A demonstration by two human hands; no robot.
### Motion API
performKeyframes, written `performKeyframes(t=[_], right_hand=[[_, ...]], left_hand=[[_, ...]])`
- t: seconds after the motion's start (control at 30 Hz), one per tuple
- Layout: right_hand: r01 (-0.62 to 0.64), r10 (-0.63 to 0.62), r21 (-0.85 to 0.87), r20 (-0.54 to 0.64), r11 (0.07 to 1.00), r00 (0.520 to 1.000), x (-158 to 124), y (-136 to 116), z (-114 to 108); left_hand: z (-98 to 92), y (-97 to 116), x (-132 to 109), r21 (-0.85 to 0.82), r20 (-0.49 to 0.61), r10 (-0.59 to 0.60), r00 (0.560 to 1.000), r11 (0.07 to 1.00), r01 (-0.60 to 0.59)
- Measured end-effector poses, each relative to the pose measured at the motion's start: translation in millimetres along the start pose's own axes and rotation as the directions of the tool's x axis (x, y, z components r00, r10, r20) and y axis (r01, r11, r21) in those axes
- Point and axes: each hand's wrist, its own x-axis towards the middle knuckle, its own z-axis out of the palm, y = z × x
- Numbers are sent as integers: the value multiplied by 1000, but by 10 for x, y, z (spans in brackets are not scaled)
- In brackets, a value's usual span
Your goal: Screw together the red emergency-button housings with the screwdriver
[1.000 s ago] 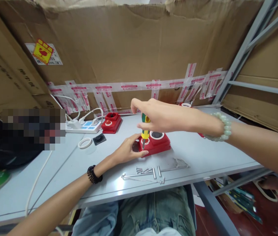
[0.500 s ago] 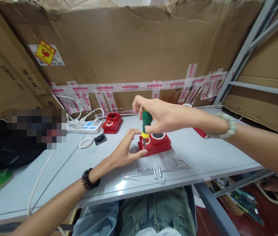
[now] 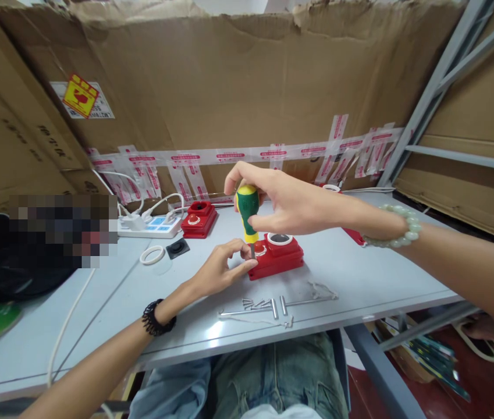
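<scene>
A red box-shaped device (image 3: 279, 259) with a white-ringed round opening lies on the grey table (image 3: 360, 279). My right hand (image 3: 277, 198) grips a green and yellow screwdriver (image 3: 248, 210) upright, its tip at the device's left end. My left hand (image 3: 223, 267) pinches at the screwdriver's tip against the device's left edge. Whether it holds a screw is hidden.
Loose screws and metal rods (image 3: 268, 304) lie near the table's front edge. A second red device (image 3: 198, 219), a white power strip (image 3: 149, 226), a white ring (image 3: 152, 254) and a black square part (image 3: 177, 248) sit further back. Taped cardboard walls (image 3: 229, 99) surround the table.
My right hand lifted the screwdriver a little and shifted left. My left hand's fingers closed in from steadying the device to pinching at the tip.
</scene>
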Motion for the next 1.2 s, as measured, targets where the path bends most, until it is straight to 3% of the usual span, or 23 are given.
performKeyframes(t=[0.27,0.47,0.53,0.6,0.7,0.8,0.9,0.97,1.03,1.1,1.13,1.2], right_hand=[[37,-37,-3,-42,999,998,-50,20,-35],[-30,62,119,-274,992,960,-199,6,-197],[-42,102,169,-367,985,925,-274,24,-241],[-36,121,196,-437,980,891,-347,61,-253],[-38,133,202,-478,979,868,-434,144,-219],[-44,126,179,-478,983,869,-483,238,-165],[-54,127,156,-510,986,851,-506,327,-126],[-73,144,146,-569,987,809,-516,388,-103],[-83,169,164,-628,983,759,-530,456,-73],[-81,199,205,-661,975,723,-551,536,-31],[-88,215,219,-665,972,715,-565,581,-8],[-150,257,221,-612,964,748,-606,682,38]], left_hand=[[52,-3,0,0,58,-29,998,1000,29],[-117,79,-29,12,-11,-23,1000,1000,24],[-214,128,-47,-1,68,-32,997,999,33],[-280,159,-65,-20,246,-53,968,998,60],[-289,151,-88,-28,478,-98,873,991,127],[-248,109,-108,-24,586,-153,796,978,206],[-248,95,-124,-17,628,-185,756,968,252],[-275,106,-127,4,596,-178,783,976,219],[-291,118,-117,37,503,-142,852,989,143],[-267,115,-93,79,343,-85,935,995,62],[-234,105,-74,101,254,-53,966,994,28],[-136,71,-23,151,101,3,995,988,-18]])
